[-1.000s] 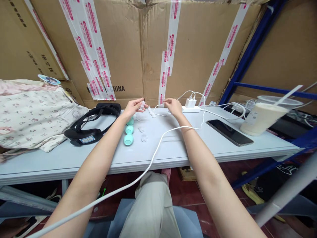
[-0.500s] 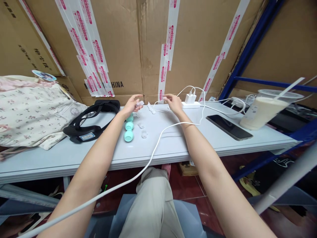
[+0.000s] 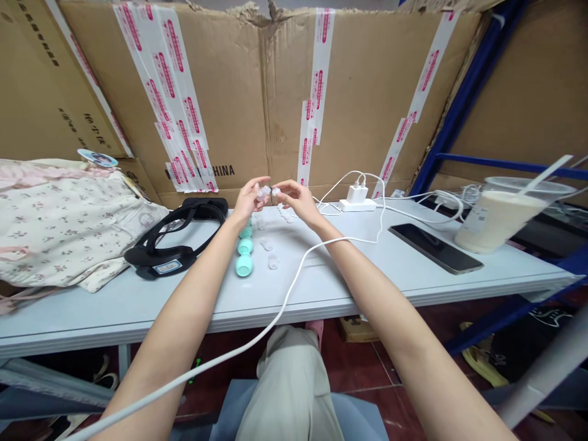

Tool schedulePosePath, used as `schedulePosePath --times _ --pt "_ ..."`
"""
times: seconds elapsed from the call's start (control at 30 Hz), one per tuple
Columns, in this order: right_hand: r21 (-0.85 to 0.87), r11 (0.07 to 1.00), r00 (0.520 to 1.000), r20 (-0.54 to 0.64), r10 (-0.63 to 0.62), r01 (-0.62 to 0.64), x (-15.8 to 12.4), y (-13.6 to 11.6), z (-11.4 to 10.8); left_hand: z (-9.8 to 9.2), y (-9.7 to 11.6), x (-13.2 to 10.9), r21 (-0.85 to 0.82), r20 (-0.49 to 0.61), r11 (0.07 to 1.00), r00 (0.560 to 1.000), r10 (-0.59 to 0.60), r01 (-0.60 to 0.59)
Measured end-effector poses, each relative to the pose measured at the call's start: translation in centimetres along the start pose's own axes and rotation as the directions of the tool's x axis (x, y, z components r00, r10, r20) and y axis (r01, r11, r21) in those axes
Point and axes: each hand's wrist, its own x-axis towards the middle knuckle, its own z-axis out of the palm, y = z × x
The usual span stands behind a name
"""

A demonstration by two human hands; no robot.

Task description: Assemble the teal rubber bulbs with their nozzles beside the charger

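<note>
Near the back of the table, my left hand (image 3: 248,201) is closed on a small clear plastic piece (image 3: 263,194). Just to its right, my right hand (image 3: 297,199) pinches a small whitish piece (image 3: 276,192), almost touching the clear one. Exactly what these little pieces are is too small to make out. Below my left hand stands a row of mint-green round containers (image 3: 244,264), partly hidden by that hand and wrist. Beside the row lie loose clear plastic pieces (image 3: 274,261). A strip of small white pieces (image 3: 285,214) rests behind, by my right hand.
A black headset (image 3: 168,267) and a floral cloth bag (image 3: 68,220) are on the left. A white cable (image 3: 294,288) crosses over my right forearm from a power strip (image 3: 357,206). To the right are a phone (image 3: 434,248) and a drink cup (image 3: 493,223). Cardboard (image 3: 239,92) walls the back.
My right hand has moved left, from well apart to right beside my left hand. The view has tilted up slightly, so the cardboard's top edge now shows.
</note>
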Motion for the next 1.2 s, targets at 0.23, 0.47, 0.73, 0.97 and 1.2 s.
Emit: schedulePosePath --times 0.23,0.47,0.73,0.97,1.2 --pt "0.085 0.995 0.998 -0.025 0.061 -0.059 0.0 0.8 0.3 -0.2 0.4 -0.5 -0.052 -0.085 0.998 0.996 0.033 -0.038" --pt "0.128 0.985 0.991 -0.061 0.121 -0.113 -0.1 0.8 0.5 -0.8 -0.7 -0.1 -0.04 -0.11 0.997 0.992 0.062 -0.067" --pt "0.166 0.979 0.985 -0.107 0.139 -0.12 -0.1 0.9 0.4 -0.2 -0.8 -0.4 -0.084 -0.028 0.993 0.996 0.079 -0.081" --pt "0.255 0.959 0.983 -0.098 0.157 -0.128 -0.2 1.2 0.2 -0.3 -1.2 -0.3 -0.013 -0.056 0.995 0.993 0.102 -0.103" --pt "0.254 0.958 0.975 -0.143 0.173 -0.132 0.1 1.7 -0.4 0.0 -0.8 -0.5 0.05 -0.052 0.992 0.992 0.118 -0.115"
